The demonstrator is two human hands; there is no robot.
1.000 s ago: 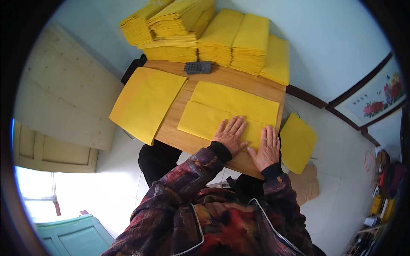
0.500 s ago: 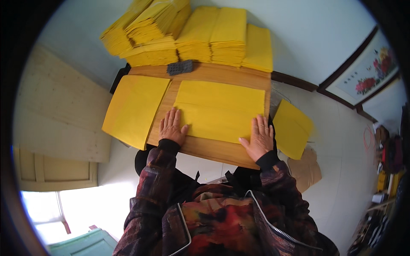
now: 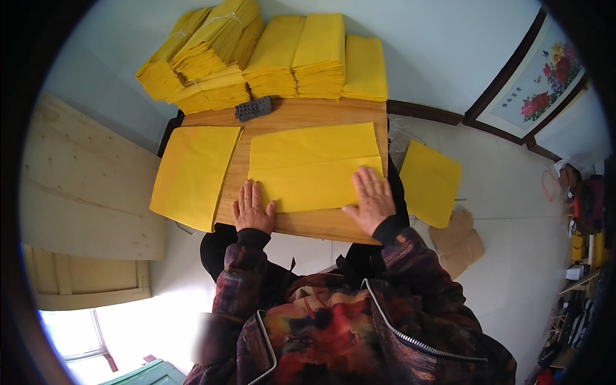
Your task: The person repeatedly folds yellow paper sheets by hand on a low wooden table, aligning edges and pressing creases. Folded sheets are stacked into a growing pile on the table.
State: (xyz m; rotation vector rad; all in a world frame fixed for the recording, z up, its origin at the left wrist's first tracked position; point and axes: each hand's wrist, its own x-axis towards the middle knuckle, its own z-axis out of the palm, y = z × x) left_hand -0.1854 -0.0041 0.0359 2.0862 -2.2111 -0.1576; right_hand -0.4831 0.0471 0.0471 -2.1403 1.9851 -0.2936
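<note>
A yellow paper sheet (image 3: 311,146) lies crosswise before me on a wooden table, with a crease or overlapping edge running along its length. My left hand (image 3: 253,208) rests flat at the sheet's near left corner, fingers stretched out, partly on the wood. Over the sheet's near right part, my right hand (image 3: 370,197) lies palm down with its fingers extended. Neither hand grips anything. To the left sits a yellow sheet or thin stack (image 3: 194,173), jutting past the table's edge.
Several thick yellow paper stacks (image 3: 319,58) line the table's (image 3: 308,109) far side against the wall, some tied in bundles. A dark grey textured block (image 3: 254,108) stands before them. At right are another yellow sheet (image 3: 428,183) and crumpled brown paper (image 3: 457,244), lower down.
The view has shifted slightly. My right hand has moved left from the sheet's right edge onto its near right part. The sheet's crease shows more clearly. My left hand stays near the corner.
</note>
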